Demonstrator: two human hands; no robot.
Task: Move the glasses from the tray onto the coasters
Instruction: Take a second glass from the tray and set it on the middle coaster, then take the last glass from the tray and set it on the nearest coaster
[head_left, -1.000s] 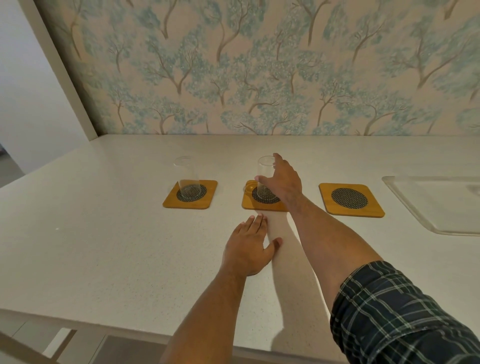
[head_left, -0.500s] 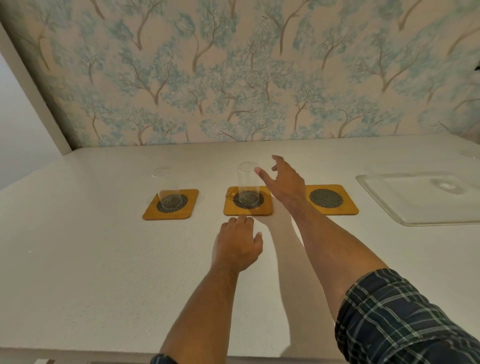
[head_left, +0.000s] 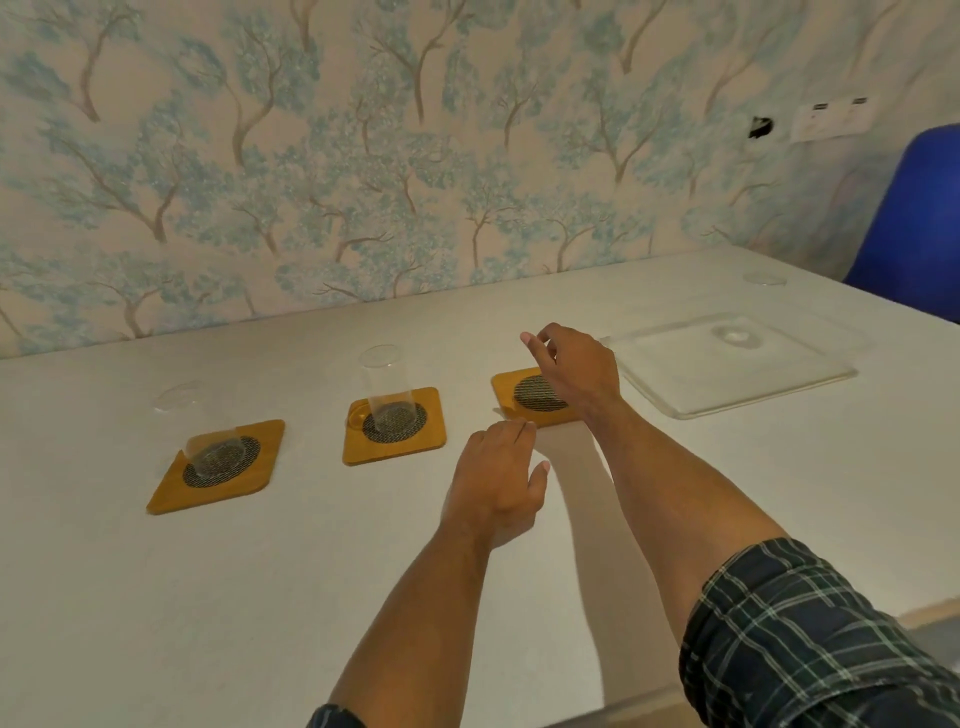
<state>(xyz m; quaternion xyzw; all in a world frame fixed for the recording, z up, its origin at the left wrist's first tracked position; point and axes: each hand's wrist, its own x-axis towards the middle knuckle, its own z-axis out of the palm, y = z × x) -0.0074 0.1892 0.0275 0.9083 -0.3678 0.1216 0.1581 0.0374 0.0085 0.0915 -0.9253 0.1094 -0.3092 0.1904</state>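
Change since earlier: right hand (head_left: 576, 371) has let go of the middle glass and swung right, now over the third coaster; the view has turned right too, bringing a blue chair into frame.
Left coaster (head_left: 218, 467): lower left of the frame, carrying a clear glass (head_left: 208, 441) upright on its dark mesh disc, so this one looks finished.
Middle coaster (head_left: 396, 425): just left of centre, with the second glass (head_left: 385, 387) standing upright on the mesh, slightly toward the coaster's left side; nothing touches it.
Left hand (head_left: 496, 480): centre of the frame, palm down low over the surface (head_left: 779, 478), fingers loosely curled and holding nothing; probably just steadying the body.
Right hand: right of centre, above the empty right coaster (head_left: 535, 395), fingers spread and slightly bent, gripping nothing; likely passing toward the tray.
Tray (head_left: 727, 366): clear, right of centre, just beyond the right coaster; a faint round shape (head_left: 735, 335) near its upper right may be a glass, too transparent to be sure.
Far glass shape (head_left: 763, 278): a round rim on the surface above the tray, unclear.
Obstacles: none between the right hand and the tray; the forearm covers part of the right coaster.
Surroundings: tree-patterned wallpaper (head_left: 363, 156), a wall socket (head_left: 831, 117) upper right, the blue chair (head_left: 914, 223) at the right edge.
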